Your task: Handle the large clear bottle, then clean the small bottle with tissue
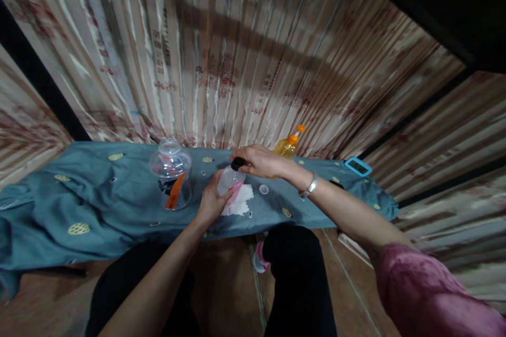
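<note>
A clear bottle (228, 178) with a pink label is tilted a little in front of me. My left hand (213, 197) is wrapped round its body. At its top, the fingers of my right hand (256, 160) grip the black cap (237, 164), which sits at the bottle's mouth. Whether the cap is fixed or loose cannot be made out. White paper (240, 201) with torn edges lies under and beside the bottle. A small round white lid (264, 189) rests just right of the paper.
A large clear jar (174, 179) with an orange label stands to the left. Behind my right forearm is a bottle of yellow liquid (285, 147) with an orange top. A blue-framed digital clock (358, 167) lies at the right end of the cloth-covered table (130, 216). Curtains (221, 68) hang behind.
</note>
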### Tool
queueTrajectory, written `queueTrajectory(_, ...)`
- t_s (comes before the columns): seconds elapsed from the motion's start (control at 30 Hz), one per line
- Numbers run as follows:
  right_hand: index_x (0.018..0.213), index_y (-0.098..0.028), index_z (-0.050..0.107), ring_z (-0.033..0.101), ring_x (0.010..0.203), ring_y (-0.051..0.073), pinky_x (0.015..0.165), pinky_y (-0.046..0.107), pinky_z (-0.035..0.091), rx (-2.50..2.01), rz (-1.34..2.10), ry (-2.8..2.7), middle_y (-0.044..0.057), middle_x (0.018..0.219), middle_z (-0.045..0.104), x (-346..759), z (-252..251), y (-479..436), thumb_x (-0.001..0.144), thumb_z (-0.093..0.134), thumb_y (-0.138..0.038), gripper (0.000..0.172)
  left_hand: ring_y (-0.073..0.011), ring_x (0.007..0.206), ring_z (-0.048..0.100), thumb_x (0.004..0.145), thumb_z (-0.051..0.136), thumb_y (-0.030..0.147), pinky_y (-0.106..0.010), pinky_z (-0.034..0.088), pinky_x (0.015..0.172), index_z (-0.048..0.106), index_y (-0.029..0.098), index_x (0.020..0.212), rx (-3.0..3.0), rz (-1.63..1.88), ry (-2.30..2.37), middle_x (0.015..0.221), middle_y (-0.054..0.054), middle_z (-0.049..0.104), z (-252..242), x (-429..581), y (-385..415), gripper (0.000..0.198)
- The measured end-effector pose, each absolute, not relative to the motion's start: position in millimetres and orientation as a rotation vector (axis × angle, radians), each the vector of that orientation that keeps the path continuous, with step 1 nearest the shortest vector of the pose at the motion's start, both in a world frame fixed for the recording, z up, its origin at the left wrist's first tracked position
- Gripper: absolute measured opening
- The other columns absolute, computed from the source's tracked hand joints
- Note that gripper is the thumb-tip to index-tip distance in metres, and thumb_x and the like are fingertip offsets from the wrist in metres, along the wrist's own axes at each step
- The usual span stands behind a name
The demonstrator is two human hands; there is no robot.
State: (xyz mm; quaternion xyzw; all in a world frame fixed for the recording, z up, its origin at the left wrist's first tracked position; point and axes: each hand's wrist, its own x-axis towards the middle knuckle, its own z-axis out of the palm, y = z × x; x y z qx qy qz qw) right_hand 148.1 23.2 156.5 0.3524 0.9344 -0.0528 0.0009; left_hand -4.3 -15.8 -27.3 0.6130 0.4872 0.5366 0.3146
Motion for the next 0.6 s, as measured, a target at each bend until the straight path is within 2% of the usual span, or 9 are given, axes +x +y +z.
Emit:
queueTrajectory(0.1,0.113,-0.013,0.072,0.069,0.089,0.023,0.073,0.027,0.043,1.094,-0.076,2.856,0.009,0.096,0.078,141.8,159.2,24.4,0.089,0.071,-0.011,0.024,-0.0308,0.115,0.065,0.076,0.071,0.05,-0.047,0.05,0.102,0.056,0.018,0.126,1.612,1.42,1.29,0.125,-0.013,0.069,-27.1,-3.5,-15.4,0.062)
queueTrajectory(0.17,0.105,-0.011,0.074,0.071,0.088,0.026,0.069,0.029,0.044,1.127,-0.007,2.808,0.013,0.091,0.078,138.3,158.4,24.8,0.092,0.071,-0.023,0.017,-0.0314,0.116,0.065,0.075,0.071,0.052,-0.048,0.05,0.103,0.056,0.017,0.126,1.618,1.421,1.281,0.125,-0.013,0.069,-27.0,-2.8,-15.4,0.063)
queueTrajectory(0.3,0.097,-0.004,0.075,0.073,0.091,0.034,0.07,0.035,0.046,1.223,0.12,2.76,0.025,0.093,0.077,135.6,157.1,23.0,0.102,0.056,-0.042,0.042,-0.0317,0.119,0.064,0.076,0.07,0.053,-0.048,0.048,0.105,0.056,0.018,0.126,1.608,1.452,1.26,0.126,-0.013,0.068,-28.1,-1.8,-15.1,0.063)
queueTrajectory(0.37,0.111,-0.003,0.071,0.072,0.099,0.034,0.074,0.035,0.047,1.208,0.125,2.771,0.025,0.105,0.077,136.2,159.2,21.7,0.099,0.061,-0.04,0.04,-0.0314,0.119,0.064,0.077,0.069,0.053,-0.048,0.048,0.105,0.056,0.018,0.127,1.605,1.462,1.254,0.127,-0.013,0.068,-29.5,-1.5,-14.7,0.062)
queueTrajectory(0.47,0.126,-0.013,0.066,0.071,0.106,0.025,0.08,0.028,0.047,1.12,0.08,2.787,0.014,0.118,0.076,136.8,162.4,20.3,0.091,0.074,-0.026,0.039,-0.0305,0.116,0.065,0.077,0.069,0.052,-0.047,0.049,0.103,0.056,0.018,0.128,1.616,1.457,1.246,0.125,-0.012,0.069,-32.4,-1.8,-13.6,0.063)
queueTrajectory(0.5,0.123,-0.014,0.068,0.071,0.104,0.024,0.079,0.027,0.047,1.111,0.077,2.781,0.012,0.115,0.078,136.4,162.5,20.0,0.09,0.074,-0.023,0.034,-0.0304,0.115,0.065,0.077,0.07,0.052,-0.047,0.05,0.102,0.056,0.019,0.128,1.617,1.452,1.251,0.124,-0.012,0.069,-33.3,-2.1,-13.2,0.063)
queueTrajectory(0.57,0.108,-0.012,0.074,0.073,0.096,0.027,0.075,0.03,0.047,1.152,0.11,2.757,0.015,0.101,0.079,135.2,161.5,19.5,0.096,0.067,-0.027,0.021,-0.0306,0.115,0.065,0.076,0.07,0.051,-0.047,0.05,0.102,0.056,0.019,0.128,1.617,1.442,1.259,0.125,-0.011,0.069,-34.6,-3.0,-12.7,0.063)
queueTrajectory(0.6,0.103,-0.009,0.076,0.073,0.094,0.029,0.074,0.032,0.047,1.186,0.134,2.747,0.018,0.096,0.079,134.6,160.9,19.3,0.098,0.063,-0.032,0.027,-0.0308,0.115,0.065,0.076,0.071,0.05,-0.047,0.049,0.102,0.055,0.019,0.128,1.617,1.437,1.258,0.125,-0.011,0.068,-34.9,-3.4,-12.6,0.063)
